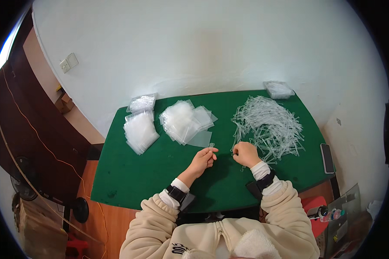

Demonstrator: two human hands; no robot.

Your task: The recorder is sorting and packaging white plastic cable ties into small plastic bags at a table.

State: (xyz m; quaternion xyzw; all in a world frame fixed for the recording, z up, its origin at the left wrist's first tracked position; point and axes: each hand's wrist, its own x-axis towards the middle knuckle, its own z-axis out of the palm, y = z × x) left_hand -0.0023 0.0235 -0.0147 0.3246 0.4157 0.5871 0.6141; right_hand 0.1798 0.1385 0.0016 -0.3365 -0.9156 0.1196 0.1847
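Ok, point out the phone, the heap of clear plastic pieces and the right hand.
Phone [327, 158], head view: dark upper face.
Heap of clear plastic pieces [272, 125], head view: its middle.
Right hand [246, 154], head view: its back.

Lighting: the pale wall [160, 47] is moderately, softly lit; white glare [5, 49] with blue fringing is shown at far left. A diffuse shadow [219, 170] is cast on the green tabletop [116, 172]. Clear sticks [272, 125] are rendered individually indistinct. Straight edges are bowed; corners are blacked out.
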